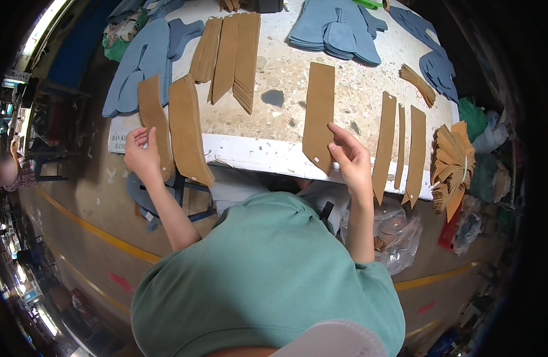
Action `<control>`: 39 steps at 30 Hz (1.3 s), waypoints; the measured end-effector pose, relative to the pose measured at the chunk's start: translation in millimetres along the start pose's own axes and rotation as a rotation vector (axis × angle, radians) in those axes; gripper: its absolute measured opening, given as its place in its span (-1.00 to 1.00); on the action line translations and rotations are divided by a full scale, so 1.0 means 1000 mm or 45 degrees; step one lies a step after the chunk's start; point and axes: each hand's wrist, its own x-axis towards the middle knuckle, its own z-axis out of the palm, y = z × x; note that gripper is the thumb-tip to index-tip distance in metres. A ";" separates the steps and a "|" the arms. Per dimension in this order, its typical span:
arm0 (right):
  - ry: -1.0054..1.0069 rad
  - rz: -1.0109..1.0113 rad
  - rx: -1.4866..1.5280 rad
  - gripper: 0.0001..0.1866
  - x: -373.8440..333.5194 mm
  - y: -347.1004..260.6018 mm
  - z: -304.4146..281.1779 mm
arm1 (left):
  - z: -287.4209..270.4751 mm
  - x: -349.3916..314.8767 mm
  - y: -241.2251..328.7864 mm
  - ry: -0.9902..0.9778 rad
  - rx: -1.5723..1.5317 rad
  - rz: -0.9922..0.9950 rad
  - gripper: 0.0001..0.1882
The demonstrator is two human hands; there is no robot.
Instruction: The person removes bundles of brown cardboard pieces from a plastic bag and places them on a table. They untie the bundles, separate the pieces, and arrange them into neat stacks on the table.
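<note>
My left hand (142, 153) is at the left front of the table, its fingers curled against the edge of a brown suede-like strip (153, 107). Beside that strip lies a stack of similar brown strips (187, 125) with slanted ends. My right hand (354, 163) is at the right edge of another brown strip (319, 107), whose pointed lower end reaches the table's front edge. Its index finger and thumb are stretched out and apart, tips touching that edge. Farther right lie more brown strips (384, 143), one of them narrow.
Blue cut pieces lie in stacks (339, 35) at the back and left (140, 65). More brown strips (226, 53) lie behind the left stack. A tied brown bundle (452, 166) hangs over the worn white table's (274, 152) right corner. A clear plastic bag (399, 238) is below.
</note>
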 end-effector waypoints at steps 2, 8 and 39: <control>0.047 -0.047 0.096 -0.63 -0.001 0.008 -0.004 | -0.003 0.006 -0.003 -0.111 -0.204 -0.021 -0.73; 0.155 -0.167 -0.063 -0.65 0.017 0.010 -0.007 | -0.046 0.035 0.027 -0.438 -1.068 -0.056 -0.67; 0.075 -0.295 -0.251 -0.61 0.024 0.008 0.025 | 0.021 -0.097 0.118 -1.342 -1.073 0.010 -0.50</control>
